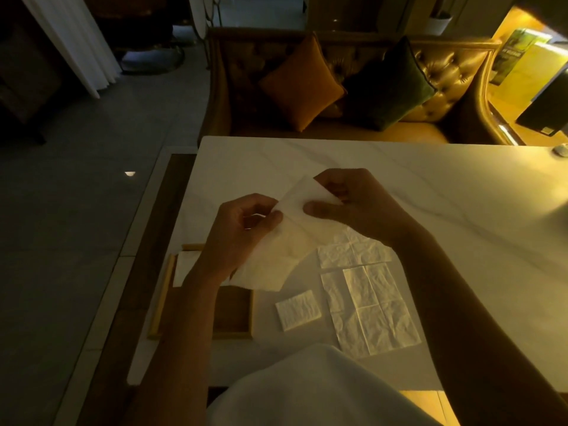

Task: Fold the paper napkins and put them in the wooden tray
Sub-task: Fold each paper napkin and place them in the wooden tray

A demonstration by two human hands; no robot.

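Note:
Both hands hold one white paper napkin [282,241] lifted above the white marble table [399,179]. My left hand [242,232] pinches its left edge. My right hand [353,204] grips its upper corner between thumb and fingers. The napkin hangs down toward the wooden tray [236,315], which lies at the table's left under my left forearm and holds a white napkin [187,269] at its far end. A small folded napkin [298,309] lies right of the tray. Unfolded creased napkins [368,305] lie flat further right.
A tufted leather sofa [445,75] with an orange cushion [301,84] and a dark green cushion [390,87] stands beyond the table's far edge. Grey tiled floor lies to the left. My white garment [307,392] fills the bottom of the view.

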